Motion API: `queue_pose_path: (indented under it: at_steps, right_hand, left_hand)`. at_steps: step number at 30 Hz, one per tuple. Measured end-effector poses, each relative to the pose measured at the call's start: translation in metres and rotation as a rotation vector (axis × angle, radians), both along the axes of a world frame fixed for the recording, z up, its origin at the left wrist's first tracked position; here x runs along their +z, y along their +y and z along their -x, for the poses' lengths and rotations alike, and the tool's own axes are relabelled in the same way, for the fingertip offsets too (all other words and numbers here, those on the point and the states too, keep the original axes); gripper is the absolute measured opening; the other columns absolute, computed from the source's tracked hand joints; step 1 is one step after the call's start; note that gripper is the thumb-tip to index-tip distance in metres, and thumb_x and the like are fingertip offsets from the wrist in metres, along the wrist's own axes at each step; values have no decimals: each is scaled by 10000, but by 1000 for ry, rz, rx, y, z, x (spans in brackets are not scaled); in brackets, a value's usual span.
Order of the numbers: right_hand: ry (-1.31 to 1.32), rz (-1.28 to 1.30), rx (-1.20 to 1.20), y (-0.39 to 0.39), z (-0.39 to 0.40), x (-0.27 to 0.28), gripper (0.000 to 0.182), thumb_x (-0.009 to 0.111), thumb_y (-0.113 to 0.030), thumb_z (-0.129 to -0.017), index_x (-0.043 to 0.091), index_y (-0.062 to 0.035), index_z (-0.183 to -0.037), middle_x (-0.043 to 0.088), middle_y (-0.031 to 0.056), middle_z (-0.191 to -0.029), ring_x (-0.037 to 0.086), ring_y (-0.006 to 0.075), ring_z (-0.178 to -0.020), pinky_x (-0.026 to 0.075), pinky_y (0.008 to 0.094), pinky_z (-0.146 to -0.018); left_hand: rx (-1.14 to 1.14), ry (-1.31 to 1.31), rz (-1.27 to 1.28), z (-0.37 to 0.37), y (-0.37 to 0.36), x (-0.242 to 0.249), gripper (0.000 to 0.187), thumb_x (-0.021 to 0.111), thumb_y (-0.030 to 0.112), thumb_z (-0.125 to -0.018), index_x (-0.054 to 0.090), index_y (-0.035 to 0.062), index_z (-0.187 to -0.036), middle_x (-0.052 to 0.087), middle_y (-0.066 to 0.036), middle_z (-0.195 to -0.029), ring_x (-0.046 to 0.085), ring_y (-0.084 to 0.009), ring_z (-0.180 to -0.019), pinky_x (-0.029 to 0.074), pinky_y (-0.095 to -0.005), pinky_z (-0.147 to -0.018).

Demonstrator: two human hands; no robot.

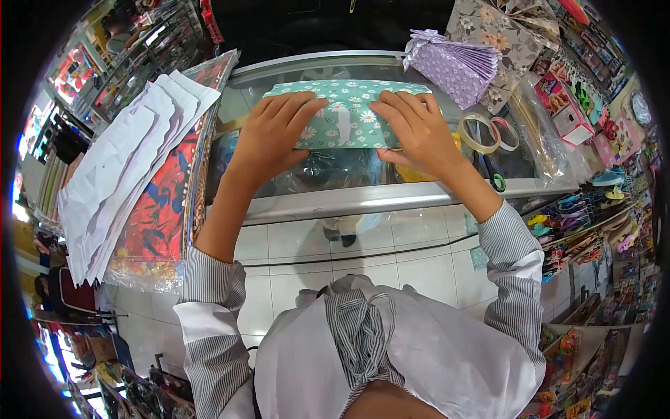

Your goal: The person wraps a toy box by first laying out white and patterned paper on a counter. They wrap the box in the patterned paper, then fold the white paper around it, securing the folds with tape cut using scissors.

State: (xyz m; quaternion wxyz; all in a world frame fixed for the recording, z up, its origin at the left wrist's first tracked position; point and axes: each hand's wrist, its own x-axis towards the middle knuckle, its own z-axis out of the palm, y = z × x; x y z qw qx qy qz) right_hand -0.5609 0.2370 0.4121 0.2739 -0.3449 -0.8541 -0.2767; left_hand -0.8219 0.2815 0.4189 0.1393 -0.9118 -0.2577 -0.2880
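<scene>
A flat parcel in green daisy-print wrapping paper [359, 115] lies across the glass counter in front of me. A pale, torn-looking white patch [343, 126] runs down the middle of its upper face. My left hand [283, 126] grips the parcel's left end, fingers bent over the top and thumb at the near edge. At the right end my right hand [415, 126] holds it the same way, its thumb low at the near edge. Just right of that hand are a roll of clear tape [479, 133] and scissors [497, 180] with a dark and green handle.
Crumpled white paper sheets [112, 181] lie over plastic-covered red patterned wraps [157, 216] on the left. At the back right sit a purple pleated paper piece [453, 70] and brown floral paper [509, 35]. A metal rim [335, 202] edges the glass counter. Shelves of goods [593, 230] line the right.
</scene>
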Motion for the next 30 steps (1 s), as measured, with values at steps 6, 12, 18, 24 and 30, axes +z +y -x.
queue_pose_path:
  at_steps: [6,12,18,24,30]
  right_hand:
    - [-78,57,-103,-9,-6,14,831,807,-293,-563,436,-105,-1283,523,80,-1209,500,224,-1105,362,402,-901]
    - [-31,172,-118,-3,-23,14,900,822,-221,-557,406,-180,-1354,530,73,-1238,519,229,-1095,363,406,-895]
    - [-147,103,-143,-3,-19,14,869,807,-226,-578,434,-372,-1350,550,97,-1228,538,236,-1067,367,392,-875]
    - [-153,91,-121,1,-21,16,871,808,-244,-575,435,-380,-1350,563,108,-1210,542,233,-1068,366,400,-864]
    - [-175,71,-94,-1,-21,16,888,816,-217,-558,441,-363,-1350,571,111,-1192,546,233,-1063,373,408,-852]
  left_hand:
    - [-44,6,-30,1,9,3,814,798,122,-506,474,142,-1252,547,-33,-1233,509,-243,-1127,359,-403,-979]
    - [-19,30,-11,-1,12,7,813,798,135,-523,462,148,-1263,553,-36,-1236,513,-235,-1129,329,-410,-1011]
    - [-9,28,-5,2,14,6,813,796,146,-545,451,159,-1281,545,-28,-1252,499,-215,-1168,234,-434,-1104]
    - [-5,-15,13,17,20,9,834,789,102,-531,463,186,-1293,558,-28,-1232,519,-234,-1141,257,-465,-1095]
    - [-6,-17,72,19,20,6,739,764,48,-560,508,150,-1246,561,-54,-1243,524,-261,-1136,332,-478,-1047]
